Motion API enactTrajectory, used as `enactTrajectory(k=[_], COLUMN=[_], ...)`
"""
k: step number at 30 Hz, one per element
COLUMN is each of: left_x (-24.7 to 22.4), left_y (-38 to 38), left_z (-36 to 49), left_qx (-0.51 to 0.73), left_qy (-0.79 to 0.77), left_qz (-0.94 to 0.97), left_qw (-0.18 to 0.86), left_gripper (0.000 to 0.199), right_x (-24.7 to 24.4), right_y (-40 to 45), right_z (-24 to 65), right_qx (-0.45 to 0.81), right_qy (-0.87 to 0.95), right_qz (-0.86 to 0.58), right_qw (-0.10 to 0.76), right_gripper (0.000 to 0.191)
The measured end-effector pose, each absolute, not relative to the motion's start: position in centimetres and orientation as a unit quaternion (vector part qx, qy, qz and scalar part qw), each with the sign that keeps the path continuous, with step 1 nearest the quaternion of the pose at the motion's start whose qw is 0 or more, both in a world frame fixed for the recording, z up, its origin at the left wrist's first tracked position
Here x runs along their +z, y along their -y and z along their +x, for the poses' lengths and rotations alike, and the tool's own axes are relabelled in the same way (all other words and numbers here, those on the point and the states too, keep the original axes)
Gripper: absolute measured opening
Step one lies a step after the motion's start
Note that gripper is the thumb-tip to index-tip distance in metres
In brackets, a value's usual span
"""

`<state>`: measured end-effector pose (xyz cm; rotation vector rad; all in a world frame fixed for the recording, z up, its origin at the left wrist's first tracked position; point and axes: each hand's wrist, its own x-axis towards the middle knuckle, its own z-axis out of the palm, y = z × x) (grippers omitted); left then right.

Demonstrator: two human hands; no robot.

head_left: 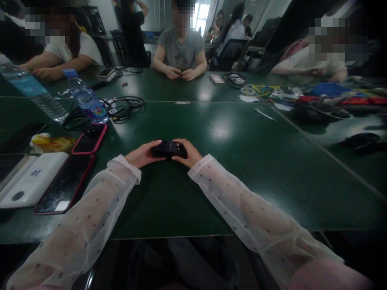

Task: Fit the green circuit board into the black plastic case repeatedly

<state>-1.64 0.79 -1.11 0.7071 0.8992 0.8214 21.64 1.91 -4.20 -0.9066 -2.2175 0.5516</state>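
A small black device (169,149) with small markings on its face is held between both hands over the green table (193,193). My left hand (145,154) grips its left end, thumb on top and fingers along the near side. Around its right end is my right hand (186,153), with fingers on the far edge and the thumb on the near edge. The underside of the device is hidden.
Phones (68,183), a white power bank (34,179), a red-edged phone (90,139), bottles (87,96) and black cables (128,108) lie or stand at left. Colourful cables (263,90) and a metallic strip (265,114) lie at right. People sit across the table.
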Motion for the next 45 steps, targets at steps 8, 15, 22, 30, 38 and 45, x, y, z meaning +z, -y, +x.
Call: enactTrajectory(k=[8, 15, 22, 30, 38, 45], left_x=[-1.39, -1.55, -1.33, -1.26, -1.26, -1.16], left_y=[-0.95, -0.96, -0.93, -0.89, -0.85, -0.79], left_z=[-1.81, -1.77, -1.68, -1.67, -1.63, -1.51], left_qx=[0.371, 0.376, 0.379, 0.377, 0.373, 0.376], left_qy=[-0.408, -0.398, -0.403, -0.402, -0.394, -0.397], left_qz=[0.333, 0.334, 0.324, 0.325, 0.331, 0.333], left_qw=[0.765, 0.767, 0.768, 0.768, 0.772, 0.768], left_gripper=[0.036, 0.032, 0.033, 0.036, 0.038, 0.037], right_x=[-4.29, -4.06, -4.31, -4.28, -4.04, -4.1], right_y=[-1.91, -1.83, -1.95, -1.96, -1.78, -1.79], right_z=[21.62, 21.44, 21.63, 21.63, 21.51, 21.46], right_qx=[0.215, 0.215, 0.213, 0.226, 0.236, 0.262], right_qy=[0.844, 0.844, 0.849, 0.844, 0.837, 0.824], right_qz=[-0.359, -0.363, -0.353, -0.361, -0.37, -0.364], right_qw=[0.335, 0.33, 0.332, 0.327, 0.327, 0.347], right_gripper=[0.057, 0.057, 0.058, 0.058, 0.058, 0.055])
